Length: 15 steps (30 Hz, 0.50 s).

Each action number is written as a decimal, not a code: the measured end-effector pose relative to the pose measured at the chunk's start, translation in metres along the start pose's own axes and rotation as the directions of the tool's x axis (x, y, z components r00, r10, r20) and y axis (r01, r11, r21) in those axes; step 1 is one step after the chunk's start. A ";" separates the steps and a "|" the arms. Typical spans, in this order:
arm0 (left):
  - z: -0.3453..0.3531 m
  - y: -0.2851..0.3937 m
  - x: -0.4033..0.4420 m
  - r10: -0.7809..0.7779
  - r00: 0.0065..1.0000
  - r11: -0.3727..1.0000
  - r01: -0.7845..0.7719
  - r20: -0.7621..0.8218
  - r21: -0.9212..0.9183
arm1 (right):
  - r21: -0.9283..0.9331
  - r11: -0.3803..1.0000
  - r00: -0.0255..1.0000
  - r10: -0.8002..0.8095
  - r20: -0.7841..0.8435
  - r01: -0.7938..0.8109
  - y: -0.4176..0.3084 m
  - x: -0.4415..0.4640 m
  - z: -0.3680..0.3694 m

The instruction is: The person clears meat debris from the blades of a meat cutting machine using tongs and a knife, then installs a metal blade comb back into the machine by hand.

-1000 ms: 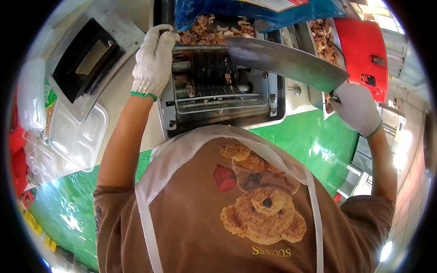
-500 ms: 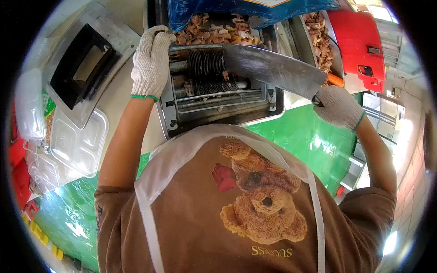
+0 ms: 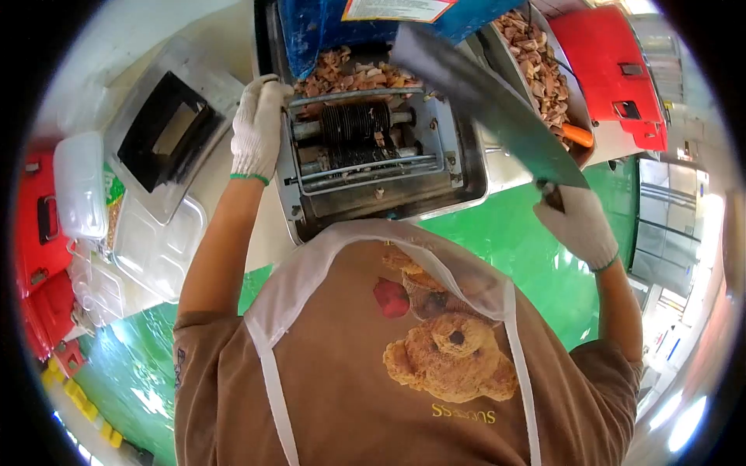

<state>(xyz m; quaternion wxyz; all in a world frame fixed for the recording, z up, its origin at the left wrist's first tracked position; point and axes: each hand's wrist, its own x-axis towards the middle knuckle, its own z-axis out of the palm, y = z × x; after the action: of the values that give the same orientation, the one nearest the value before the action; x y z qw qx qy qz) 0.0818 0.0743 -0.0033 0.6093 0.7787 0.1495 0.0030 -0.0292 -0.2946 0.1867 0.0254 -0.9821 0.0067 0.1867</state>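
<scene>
My right hand (image 3: 573, 225), in a white knit glove, is closed around the dark handle of a large, wide-bladed knife (image 3: 497, 109). The blade slants up and to the left, above the right side of a meat-cutting machine (image 3: 458, 182). Two dark ridged rollers (image 3: 356, 123) lie inside its metal frame, with small meat scraps on them. Gloved as well, my left hand (image 3: 259, 128) grips the frame's upper left corner. Just behind the rollers sits a heap of cut meat pieces (image 3: 350, 75), partly under a blue housing (image 3: 322, 31).
To the right stands a tray of meat pieces (image 3: 536, 66) with an orange handle (image 3: 577, 135) at its near end. Red containers (image 3: 606, 62) lie beyond it. At left are a metal hopper cover (image 3: 128, 93) with a black opening and clear plastic trays (image 3: 159, 245).
The knife has lifted off the rollers, its tip swinging up and away. My right hand has come lower and slightly nearer my body. My left hand keeps its grip on the frame.
</scene>
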 end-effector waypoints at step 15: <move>-0.030 -0.084 -0.011 0.253 0.917 0.851 -0.362 0.309 0.379 | 0.876 0.311 0.875 0.434 0.213 -0.368 -0.039 -0.042 0.137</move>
<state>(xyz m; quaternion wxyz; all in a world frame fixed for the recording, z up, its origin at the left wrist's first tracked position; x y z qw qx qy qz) 0.0460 0.1178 -0.0737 0.4282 0.9013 -0.0583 -0.0290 -0.1173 -0.2484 0.0762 0.4964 -0.7853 0.3489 0.1229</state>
